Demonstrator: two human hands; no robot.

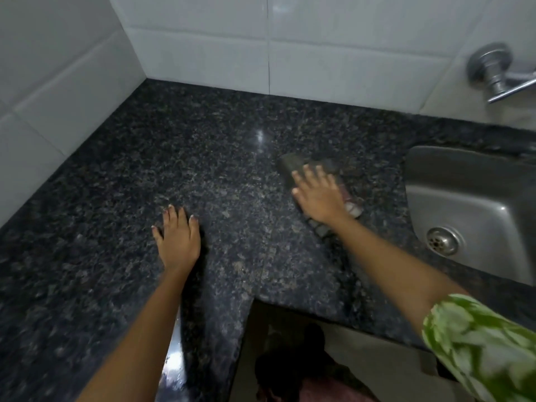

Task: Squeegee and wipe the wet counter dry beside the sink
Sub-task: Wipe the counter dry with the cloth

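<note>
A dark speckled granite counter fills the corner under white tiled walls. My right hand presses flat on a dark, folded cloth lying on the counter just left of the sink; a reddish, pale patch of the cloth shows by my wrist. My left hand rests palm down on the bare counter with its fingers spread and holds nothing. The steel sink sits at the right with its round drain in view.
A metal wall tap juts out above the sink at the top right. White tiled walls close off the back and left. The counter's front edge makes an inside corner near the bottom middle, with floor below it.
</note>
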